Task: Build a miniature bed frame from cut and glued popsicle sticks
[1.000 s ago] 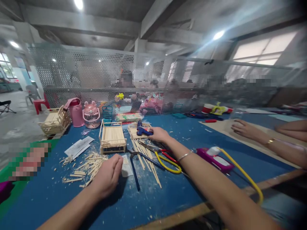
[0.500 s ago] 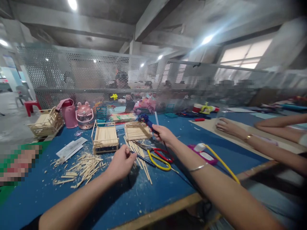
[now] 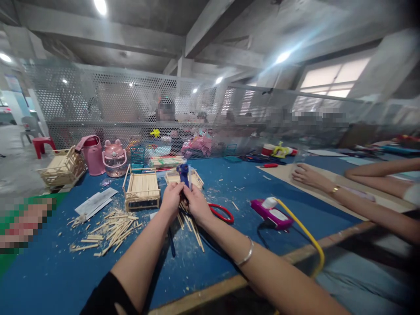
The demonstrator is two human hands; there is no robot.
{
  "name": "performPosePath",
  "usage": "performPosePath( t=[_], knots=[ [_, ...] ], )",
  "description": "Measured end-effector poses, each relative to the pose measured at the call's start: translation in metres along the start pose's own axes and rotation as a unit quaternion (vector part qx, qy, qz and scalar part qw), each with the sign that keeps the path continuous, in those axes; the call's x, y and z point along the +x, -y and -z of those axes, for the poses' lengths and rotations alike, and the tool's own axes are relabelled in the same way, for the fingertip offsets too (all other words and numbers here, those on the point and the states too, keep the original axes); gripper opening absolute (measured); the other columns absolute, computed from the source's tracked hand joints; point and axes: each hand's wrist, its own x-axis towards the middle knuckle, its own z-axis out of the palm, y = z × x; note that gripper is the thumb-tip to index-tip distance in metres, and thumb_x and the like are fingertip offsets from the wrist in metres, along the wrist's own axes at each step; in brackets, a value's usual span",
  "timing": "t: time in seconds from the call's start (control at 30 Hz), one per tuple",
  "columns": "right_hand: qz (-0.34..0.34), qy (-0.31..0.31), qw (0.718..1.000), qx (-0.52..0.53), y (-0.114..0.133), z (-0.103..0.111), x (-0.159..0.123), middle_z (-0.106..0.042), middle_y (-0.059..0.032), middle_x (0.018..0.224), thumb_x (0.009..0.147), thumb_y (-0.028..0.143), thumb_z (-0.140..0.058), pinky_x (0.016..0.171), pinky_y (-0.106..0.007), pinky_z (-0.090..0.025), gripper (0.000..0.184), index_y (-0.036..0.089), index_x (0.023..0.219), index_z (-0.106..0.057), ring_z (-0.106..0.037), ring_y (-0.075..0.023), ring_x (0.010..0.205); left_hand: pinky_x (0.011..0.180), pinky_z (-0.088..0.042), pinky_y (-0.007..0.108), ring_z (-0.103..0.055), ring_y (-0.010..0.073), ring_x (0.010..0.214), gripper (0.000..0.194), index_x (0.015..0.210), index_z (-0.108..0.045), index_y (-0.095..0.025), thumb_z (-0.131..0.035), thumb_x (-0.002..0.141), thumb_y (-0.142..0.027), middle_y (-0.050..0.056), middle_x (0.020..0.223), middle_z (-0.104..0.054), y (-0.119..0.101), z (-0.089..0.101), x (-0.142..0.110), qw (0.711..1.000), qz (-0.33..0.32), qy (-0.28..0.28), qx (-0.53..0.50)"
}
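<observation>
My left hand [image 3: 172,199] and my right hand [image 3: 197,204] meet over the blue table [image 3: 243,245], fingers closed around the lower part of a blue glue gun [image 3: 183,173]. A translucent glue stick [image 3: 189,177] stands up beside it. Behind the hands, partly hidden, lies a small frame of wooden sticks [image 3: 196,178]. Loose wooden sticks [image 3: 197,236] stick out below my hands. Beside my right wrist shows a red scissor-like handle [image 3: 225,213]. A dark blue rod [image 3: 172,243] appears under my left hand; its upper end is hidden.
A small stick-built bed [image 3: 142,188] and a pile of cut sticks [image 3: 116,229] are on the left. Behind stand a pink flask [image 3: 93,155] and a pink bottle [image 3: 114,159]. At right are a purple power strip [image 3: 272,214] with yellow cord and another person's hand [image 3: 305,175].
My right hand has brought the glue gun left and nearer. My left hand has come up to it, and both hands now touch. The dark blue rod points more toward me.
</observation>
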Motion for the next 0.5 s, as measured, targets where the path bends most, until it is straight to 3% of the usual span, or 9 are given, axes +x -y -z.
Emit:
performPosePath(
  t=[0.13,0.37,0.5],
  knots=[
    [0.042,0.013,0.998,-0.039,-0.004,0.002,0.001,-0.061,-0.0036,0.083,0.078,0.048,-0.048,0.079,-0.030,-0.043,0.034,0.019,0.093,-0.054,-0.056,-0.0184,0.084,0.050,-0.035,0.018,-0.043,0.0057,0.047,0.042,0.061,-0.032,-0.021,-0.069,0.058,-0.039,-0.008,0.052,-0.043,0.000,0.009,0.001,1.000,-0.017,0.016,-0.016],
    [0.073,-0.068,0.990,-0.099,0.012,0.028,-0.003,-0.058,-0.0014,0.072,0.083,0.050,-0.039,0.066,-0.027,-0.043,0.037,0.018,0.093,-0.055,-0.054,-0.0168,0.070,0.058,-0.042,0.023,-0.056,0.0109,0.062,0.035,0.070,-0.032,-0.022,-0.059,0.071,-0.043,0.000,0.077,-0.062,0.001,0.007,-0.003,0.998,-0.063,0.024,0.018],
    [0.146,-0.070,0.960,-0.231,0.032,0.050,-0.016,-0.068,-0.0054,0.083,0.086,0.044,-0.038,0.071,-0.030,-0.045,0.038,0.018,0.092,-0.064,-0.061,-0.0199,0.079,0.062,-0.042,0.025,-0.055,0.0120,0.065,0.032,0.068,-0.031,-0.022,-0.059,0.074,-0.038,0.000,0.077,-0.060,0.006,0.008,-0.005,0.993,-0.094,0.006,0.071]
  ],
)
